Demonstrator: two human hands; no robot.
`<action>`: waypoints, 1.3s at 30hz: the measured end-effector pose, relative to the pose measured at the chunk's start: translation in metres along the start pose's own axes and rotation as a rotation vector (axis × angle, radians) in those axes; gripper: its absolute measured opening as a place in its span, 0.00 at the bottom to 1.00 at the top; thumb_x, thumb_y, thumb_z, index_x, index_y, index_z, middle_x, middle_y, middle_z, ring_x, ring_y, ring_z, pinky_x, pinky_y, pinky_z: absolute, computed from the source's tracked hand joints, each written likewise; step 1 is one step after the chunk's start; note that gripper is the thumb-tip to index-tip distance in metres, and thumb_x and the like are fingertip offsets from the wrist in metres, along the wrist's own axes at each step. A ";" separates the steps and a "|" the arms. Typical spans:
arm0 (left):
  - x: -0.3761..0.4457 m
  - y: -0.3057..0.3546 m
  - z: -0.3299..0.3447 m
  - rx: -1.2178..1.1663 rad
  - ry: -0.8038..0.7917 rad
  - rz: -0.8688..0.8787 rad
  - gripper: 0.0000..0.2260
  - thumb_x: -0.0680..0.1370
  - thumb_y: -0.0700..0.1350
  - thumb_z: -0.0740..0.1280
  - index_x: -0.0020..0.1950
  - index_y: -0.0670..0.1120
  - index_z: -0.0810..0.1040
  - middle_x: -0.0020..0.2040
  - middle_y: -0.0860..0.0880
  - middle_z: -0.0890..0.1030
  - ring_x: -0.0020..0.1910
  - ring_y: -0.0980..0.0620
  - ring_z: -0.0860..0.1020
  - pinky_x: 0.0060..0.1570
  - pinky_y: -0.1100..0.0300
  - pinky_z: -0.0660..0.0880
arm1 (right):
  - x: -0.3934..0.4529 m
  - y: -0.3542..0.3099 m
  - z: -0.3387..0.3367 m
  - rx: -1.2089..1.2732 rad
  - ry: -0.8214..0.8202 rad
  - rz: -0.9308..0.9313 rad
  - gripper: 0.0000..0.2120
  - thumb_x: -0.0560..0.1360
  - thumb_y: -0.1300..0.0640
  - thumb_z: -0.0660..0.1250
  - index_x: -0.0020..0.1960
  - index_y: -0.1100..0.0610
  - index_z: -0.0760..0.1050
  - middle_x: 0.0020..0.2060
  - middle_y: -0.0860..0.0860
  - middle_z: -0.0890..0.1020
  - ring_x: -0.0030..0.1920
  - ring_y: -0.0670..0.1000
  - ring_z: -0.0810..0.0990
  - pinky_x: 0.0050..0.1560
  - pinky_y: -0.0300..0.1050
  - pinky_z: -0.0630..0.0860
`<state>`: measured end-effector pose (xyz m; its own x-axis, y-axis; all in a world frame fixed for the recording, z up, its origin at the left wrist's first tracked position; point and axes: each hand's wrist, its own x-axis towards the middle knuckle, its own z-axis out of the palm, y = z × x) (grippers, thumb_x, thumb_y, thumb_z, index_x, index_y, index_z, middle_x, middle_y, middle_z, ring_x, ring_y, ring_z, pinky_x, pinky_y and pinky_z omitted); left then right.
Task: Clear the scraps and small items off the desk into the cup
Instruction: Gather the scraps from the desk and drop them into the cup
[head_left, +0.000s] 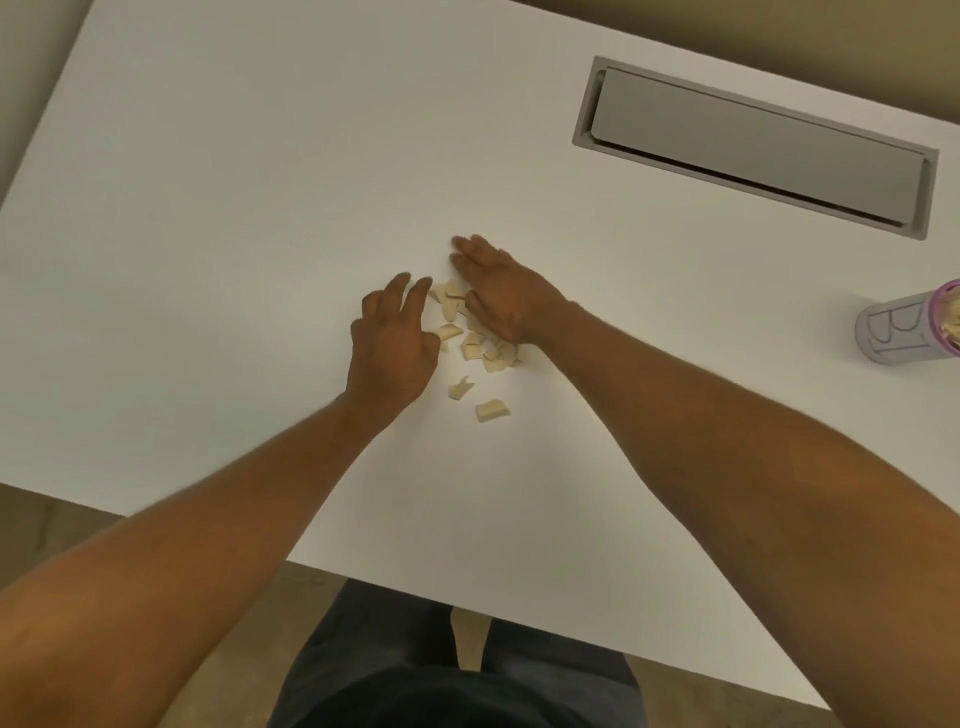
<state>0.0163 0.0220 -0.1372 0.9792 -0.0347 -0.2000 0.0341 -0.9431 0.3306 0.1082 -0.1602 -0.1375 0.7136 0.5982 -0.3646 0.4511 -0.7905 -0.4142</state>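
Observation:
Several pale torn paper scraps (475, 340) lie in a loose pile in the middle of the white desk (260, 208). My left hand (395, 338) rests on the desk at the pile's left side, fingers spread and slightly curled. My right hand (498, 291) lies flat with its edge against the pile's right and far side, covering some scraps. Two scraps (491, 410) sit apart, nearer to me. The cup (909, 327), pale with a purple rim, lies on its side at the right edge of the desk, with scraps inside its mouth.
A long grey cable hatch (753, 145) is set into the desk at the far right. The desk's near edge runs diagonally in front of my dark trousers (415, 675). The floor shows at lower left.

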 end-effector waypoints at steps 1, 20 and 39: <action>-0.008 -0.002 0.001 -0.007 0.001 -0.024 0.29 0.77 0.43 0.67 0.79 0.46 0.67 0.78 0.43 0.68 0.69 0.37 0.70 0.57 0.40 0.75 | -0.008 -0.002 0.007 0.000 0.012 -0.009 0.26 0.84 0.56 0.55 0.81 0.61 0.56 0.82 0.54 0.52 0.82 0.55 0.50 0.80 0.55 0.57; -0.009 0.028 0.017 -0.469 -0.142 -0.153 0.41 0.73 0.35 0.73 0.83 0.50 0.60 0.74 0.47 0.63 0.71 0.43 0.71 0.62 0.48 0.77 | -0.086 -0.007 0.046 0.735 0.352 0.515 0.42 0.63 0.61 0.82 0.73 0.55 0.69 0.57 0.49 0.65 0.57 0.53 0.75 0.60 0.54 0.79; 0.003 0.041 0.009 -0.206 -0.123 0.082 0.14 0.79 0.42 0.72 0.64 0.45 0.82 0.69 0.45 0.73 0.65 0.43 0.73 0.53 0.56 0.72 | -0.067 -0.031 0.052 -0.069 0.271 0.195 0.17 0.74 0.65 0.70 0.62 0.57 0.77 0.60 0.54 0.76 0.56 0.57 0.73 0.37 0.46 0.73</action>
<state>0.0189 -0.0197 -0.1322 0.9489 -0.1607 -0.2714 0.0077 -0.8485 0.5292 0.0185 -0.1693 -0.1442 0.9024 0.3853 -0.1928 0.3204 -0.8994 -0.2975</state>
